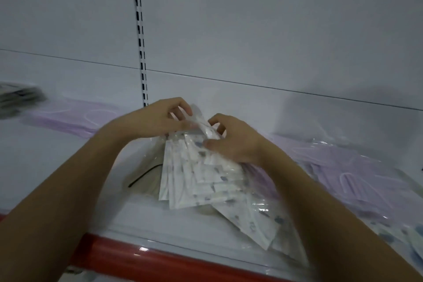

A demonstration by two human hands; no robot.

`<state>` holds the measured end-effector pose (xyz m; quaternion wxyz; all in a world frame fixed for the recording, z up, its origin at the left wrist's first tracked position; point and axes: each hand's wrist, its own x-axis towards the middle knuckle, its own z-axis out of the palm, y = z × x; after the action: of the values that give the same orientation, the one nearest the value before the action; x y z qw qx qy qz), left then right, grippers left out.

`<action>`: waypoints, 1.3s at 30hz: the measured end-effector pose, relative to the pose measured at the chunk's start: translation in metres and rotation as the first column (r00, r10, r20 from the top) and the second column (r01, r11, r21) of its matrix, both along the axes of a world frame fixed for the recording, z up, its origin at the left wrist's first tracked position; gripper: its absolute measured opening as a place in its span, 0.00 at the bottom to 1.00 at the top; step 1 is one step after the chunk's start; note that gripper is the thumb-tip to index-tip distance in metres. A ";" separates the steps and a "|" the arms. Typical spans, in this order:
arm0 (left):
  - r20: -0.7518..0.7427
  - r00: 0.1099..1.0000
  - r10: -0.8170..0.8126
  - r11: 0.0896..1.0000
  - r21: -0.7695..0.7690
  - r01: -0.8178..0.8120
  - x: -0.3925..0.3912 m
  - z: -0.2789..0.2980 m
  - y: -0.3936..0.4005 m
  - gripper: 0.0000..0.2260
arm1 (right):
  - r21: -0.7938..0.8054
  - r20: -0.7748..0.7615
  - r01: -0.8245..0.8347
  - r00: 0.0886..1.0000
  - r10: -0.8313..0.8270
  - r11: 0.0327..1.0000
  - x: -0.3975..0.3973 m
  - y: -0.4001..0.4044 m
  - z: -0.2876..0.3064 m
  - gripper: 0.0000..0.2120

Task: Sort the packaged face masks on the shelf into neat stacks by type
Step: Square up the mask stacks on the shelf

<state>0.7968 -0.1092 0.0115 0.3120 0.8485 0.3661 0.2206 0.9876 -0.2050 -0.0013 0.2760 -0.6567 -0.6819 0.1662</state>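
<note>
Holding a fanned bundle of patterned mask packets [201,167] at its upper end, both hands met above the middle of the shelf [57,167]. The left hand [158,119] had its fingers curled over the clear top flaps and pinched them against the thumb. The right hand [231,142] gripped the same upper end from the other side, thumb pressed on the front of the top packet and fingers curled behind. Each packet was a flat clear sleeve over a white mask printed with small blue-grey shapes; the print detail was too blurred to identify. The packets spread downward like a hand of cards, with lower corners resting on the shelf near its red front edge [160,256]. More patterned packets [263,222] lay loose beneath the bundle, toward the front right. Lilac mask packets [357,167] lay in a loose heap to the right, and further lilac masks [68,117] lay flat at the back left. A dark, blurred stack [18,98] sat at the far left. A slotted upright [140,36] ran down the white back panel.
</note>
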 end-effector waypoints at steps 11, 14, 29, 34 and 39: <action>-0.077 0.995 -0.056 0.979 0.193 0.070 0.023 -0.016 0.006 0.12 | 0.098 -0.198 0.183 0.967 -0.161 0.978 0.009 -0.002 0.009 0.16; 0.256 0.965 0.048 0.986 0.141 -0.087 0.021 -0.015 0.006 0.14 | 0.121 -0.284 0.242 0.938 -0.200 0.963 0.009 -0.003 0.010 0.14; 0.335 0.929 0.160 0.864 -0.502 0.032 0.021 -0.010 -0.009 0.10 | 0.226 -0.394 0.327 0.892 -0.221 0.917 0.008 -0.007 0.014 0.11; 0.372 0.928 -0.008 0.831 -0.514 0.213 0.028 -0.012 -0.014 0.17 | 0.358 -0.422 0.231 0.905 -0.064 0.905 -0.009 -0.008 0.015 0.08; 0.492 0.867 0.075 0.757 -0.594 0.272 0.032 -0.013 -0.011 0.29 | 0.302 -0.463 0.139 0.886 0.017 0.943 -0.017 -0.006 0.005 0.08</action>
<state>0.8283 -0.1203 -0.0014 0.6779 0.6231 0.2817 0.2699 0.9709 -0.2106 0.0032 0.5393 -0.5651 -0.5939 0.1924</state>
